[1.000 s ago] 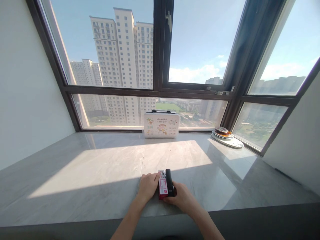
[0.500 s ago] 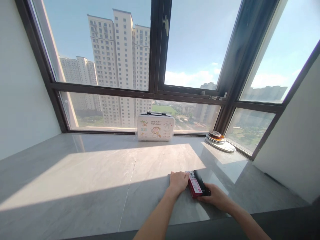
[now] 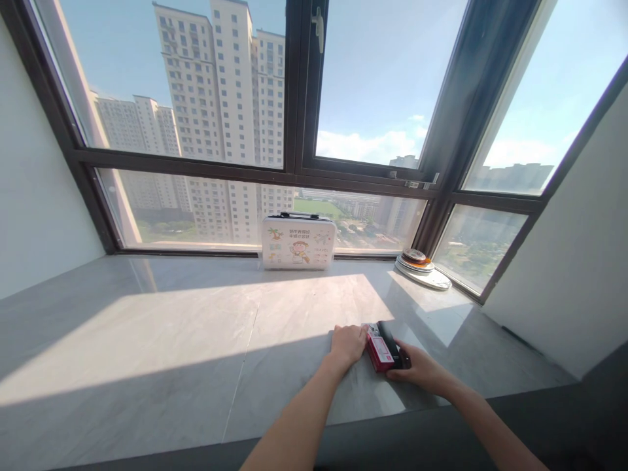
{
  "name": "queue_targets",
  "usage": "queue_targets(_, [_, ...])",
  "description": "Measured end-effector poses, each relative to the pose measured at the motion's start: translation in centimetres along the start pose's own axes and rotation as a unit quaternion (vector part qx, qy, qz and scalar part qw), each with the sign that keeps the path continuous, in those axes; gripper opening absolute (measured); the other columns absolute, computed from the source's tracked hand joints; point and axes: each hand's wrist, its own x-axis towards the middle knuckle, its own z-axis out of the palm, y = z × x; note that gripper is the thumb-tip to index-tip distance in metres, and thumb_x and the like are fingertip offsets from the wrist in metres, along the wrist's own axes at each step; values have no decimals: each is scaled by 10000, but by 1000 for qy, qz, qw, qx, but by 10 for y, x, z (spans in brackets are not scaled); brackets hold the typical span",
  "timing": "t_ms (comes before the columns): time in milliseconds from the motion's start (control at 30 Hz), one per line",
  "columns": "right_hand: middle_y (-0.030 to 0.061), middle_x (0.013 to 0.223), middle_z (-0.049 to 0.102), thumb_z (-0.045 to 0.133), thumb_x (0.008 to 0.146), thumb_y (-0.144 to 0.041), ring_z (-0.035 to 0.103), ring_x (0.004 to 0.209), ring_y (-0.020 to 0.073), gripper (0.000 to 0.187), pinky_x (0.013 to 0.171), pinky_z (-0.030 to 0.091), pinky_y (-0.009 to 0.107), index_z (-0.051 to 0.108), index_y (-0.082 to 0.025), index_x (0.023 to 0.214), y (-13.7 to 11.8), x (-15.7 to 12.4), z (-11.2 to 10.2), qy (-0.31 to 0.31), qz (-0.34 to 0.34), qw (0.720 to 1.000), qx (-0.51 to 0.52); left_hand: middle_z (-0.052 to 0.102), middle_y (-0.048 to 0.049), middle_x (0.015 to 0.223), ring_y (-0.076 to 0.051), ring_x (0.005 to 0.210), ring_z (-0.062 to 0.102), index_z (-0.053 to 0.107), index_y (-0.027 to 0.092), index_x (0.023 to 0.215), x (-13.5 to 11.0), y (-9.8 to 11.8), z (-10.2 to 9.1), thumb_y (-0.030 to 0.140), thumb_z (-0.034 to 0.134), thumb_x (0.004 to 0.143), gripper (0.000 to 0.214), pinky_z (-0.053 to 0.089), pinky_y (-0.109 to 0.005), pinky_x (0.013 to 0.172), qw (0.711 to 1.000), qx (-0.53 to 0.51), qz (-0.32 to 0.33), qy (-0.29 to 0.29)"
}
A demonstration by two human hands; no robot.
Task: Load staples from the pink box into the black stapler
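Observation:
On the grey marble sill, a small red box (image 3: 381, 350) with a white label lies between my hands. Against its right side is a long, smooth black item (image 3: 389, 335), whose kind I cannot make out. My left hand (image 3: 349, 343) has its fingers curled against the box's far left edge. From the right, my right hand (image 3: 416, 367) grips the near end of the black item, with a fingertip at the box's near edge. My fingers hide part of both things.
A white cartoon-printed carry case (image 3: 298, 243) with a black handle stands against the window. To its right, a stack of plates or round lids (image 3: 419, 267) sits in the corner. The sill's front edge (image 3: 373, 418) runs below my forearms.
The whole view has shifted slightly, so the scene sits a little higher and further left. My hands keep the same hold on the box and the black item.

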Motion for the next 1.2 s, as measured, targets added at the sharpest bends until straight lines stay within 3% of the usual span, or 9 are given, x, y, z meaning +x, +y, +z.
queue_targets(100, [20,822,669,768,686,-494,601,723,197,742,661,439,295,559,-145,1307,16,-21,-5,42,58,996,-52,744,-38,760,-182,779,689,709,224,750,-18,-21,-12,463,97,1056,725,414,-362,955,1000,-12,7,8])
queue_targets(233, [29,784,658,605,860,-500,588,722,197,286,640,391,296,621,-219,915,16,-55,8,41,60,987,-145,732,5,817,-154,813,671,695,248,923,-56,-75,-43,415,122,1061,613,443,-293,884,999,-7,-12,51])
queue_targets(367, [26,833,661,516,936,-401,593,777,203,209,694,383,304,568,-241,812,-41,-64,60,33,-14,981,-192,704,-36,1160,-186,1119,602,644,240,1158,-98,-130,-79,369,244,1041,436,415,-315,987,992,29,-52,110])
queue_targets(500, [48,1064,664,525,938,-343,579,1029,226,152,895,407,322,639,-243,939,-110,-38,118,20,-113,978,-176,537,-41,1473,-224,1386,418,544,274,1370,-140,-160,-95,351,384,1003,408,314,-382,1136,986,74,-75,131])
queue_targets(567, [56,1284,617,539,933,-362,517,1222,249,274,1029,361,357,641,-283,1175,-131,-18,139,26,-127,974,-184,446,-24,1563,-231,1460,333,486,308,1442,-158,-164,-93,377,399,1004,452,252,-410,1187,982,125,-68,126])
queue_targets(700, [17,1625,337,464,973,-518,195,1516,291,581,1210,118,458,405,-346,1525,-144,16,167,35,-106,967,-228,338,-29,1630,-261,1514,243,378,321,1530,-179,-156,-77,426,352,1018,524,168,-480,1226,967,208,-57,132])
queue_targets(800, [-7,1667,236,380,995,-567,97,1546,300,628,1219,42,504,301,-350,1580,-143,26,181,67,-68,965,-245,330,-64,1631,-319,1521,209,391,279,1530,-178,-142,-64,446,353,1006,551,127,-543,1226,960,214,-87,156])
queue_targets(933, [4,1671,218,326,1008,-569,78,1548,318,619,1211,12,551,294,-344,1584,-145,24,191,92,-55,961,-256,334,-89,1626,-358,1518,185,409,249,1521,-166,-127,-53,475,352,997,574,87,-580,1222,955,212,-112,174])
queue_targets(1200, [9,1670,221,299,1016,-558,95,1547,317,608,1206,50,565,295,-340,1584,-143,23,194,104,-61,958,-262,337,-88,1624,-354,1507,208,411,262,1519,-159,-127,-51,467,359,996,564,109,-587,1212,955,211,-106,177])
